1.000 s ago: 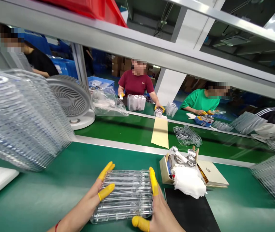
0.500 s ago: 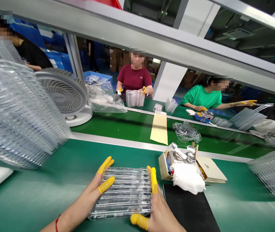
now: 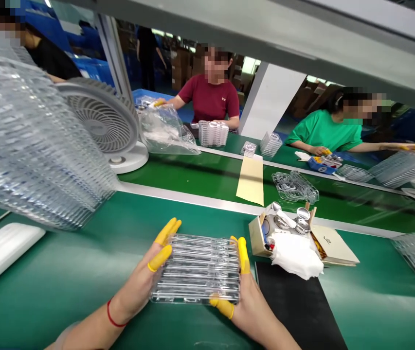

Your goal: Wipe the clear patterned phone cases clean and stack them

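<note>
Clear trays: I am seeing the stack of clear trays sitting at the lower middle of the frame, between both hands, ridged edges facing up; whether it is touching the green table I cannot tell.
Left hand: the left hand is holding the stack's left end, its fingers reaching past the far corner.
Right hand: the right hand is bracing the right end, its thumb pressing at the near corner.
Squeeze: I am judging this the main risk, since the hands are holding only the ends; with too little pressure, middle trays could be sliding out, and with too much, thin walls could be buckling.
Yellow covers: the finger covers are meeting glossy plastic, so a slip may be starting there if they are slick.
Right side: the black mat is lying just beside the right hand, and a white cloth is hanging over the box; a rightward swing could be snagging either.
Upper left: a tall stack is leaning near the fan; a knock could be toppling it.
</note>
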Demonstrator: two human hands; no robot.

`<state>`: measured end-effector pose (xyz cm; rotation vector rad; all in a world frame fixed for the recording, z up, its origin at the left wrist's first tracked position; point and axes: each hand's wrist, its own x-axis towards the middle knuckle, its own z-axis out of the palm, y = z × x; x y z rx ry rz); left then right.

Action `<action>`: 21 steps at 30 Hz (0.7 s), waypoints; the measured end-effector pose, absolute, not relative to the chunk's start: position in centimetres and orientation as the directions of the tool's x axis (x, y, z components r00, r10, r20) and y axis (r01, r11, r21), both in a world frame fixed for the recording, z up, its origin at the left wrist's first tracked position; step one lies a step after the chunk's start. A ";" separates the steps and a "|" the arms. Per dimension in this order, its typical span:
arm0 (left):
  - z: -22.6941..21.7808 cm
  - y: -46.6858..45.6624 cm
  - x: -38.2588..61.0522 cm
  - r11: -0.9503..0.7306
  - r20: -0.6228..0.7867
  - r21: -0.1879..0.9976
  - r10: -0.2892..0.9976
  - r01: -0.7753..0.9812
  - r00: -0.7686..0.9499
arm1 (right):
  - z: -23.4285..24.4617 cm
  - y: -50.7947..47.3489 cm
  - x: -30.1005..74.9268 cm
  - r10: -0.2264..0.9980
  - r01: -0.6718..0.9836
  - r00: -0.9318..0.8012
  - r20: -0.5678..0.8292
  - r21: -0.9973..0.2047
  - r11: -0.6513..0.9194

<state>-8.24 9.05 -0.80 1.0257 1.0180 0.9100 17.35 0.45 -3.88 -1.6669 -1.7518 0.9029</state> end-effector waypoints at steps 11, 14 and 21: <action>0.6 7.0 -9.5 0.331 -0.359 0.932 0.896 0.146 0.261 | -2.2 0.0 20.2 0.983 0.492 -0.176 0.052 -0.860 0.133; 0.8 6.4 -9.1 0.329 -0.360 0.931 0.899 0.158 0.248 | -1.9 0.9 20.7 0.995 0.389 -0.089 0.035 -0.919 0.067; 0.4 6.6 -8.9 0.235 -0.276 0.956 0.922 0.176 0.272 | -1.6 4.1 20.1 0.993 0.243 -0.044 -0.105 -0.966 -0.092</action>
